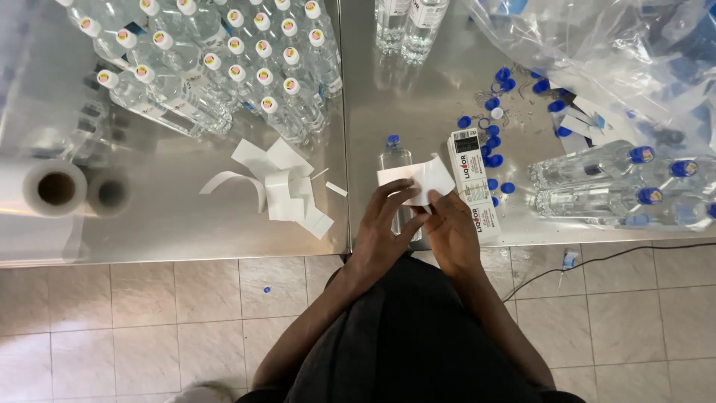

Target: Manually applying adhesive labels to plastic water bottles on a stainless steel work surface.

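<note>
A clear plastic bottle with a blue cap [393, 157] stands upright on the steel table [164, 224], just in front of me. My left hand [382, 224] and my right hand [450, 227] both pinch a white paper strip [418, 179] held over the bottle's side. A strip of white labels with red and black print [472, 183] lies on the table right beside my right hand.
Peeled white backing papers [283, 186] lie left of the bottle. Many sealed bottles [224, 67] stand at the back left, and several blue-capped bottles [597, 186] lie at the right. Loose blue caps [492, 142], a plastic bag [611, 52], a film roll [52, 188] and a cable [597, 260] are around.
</note>
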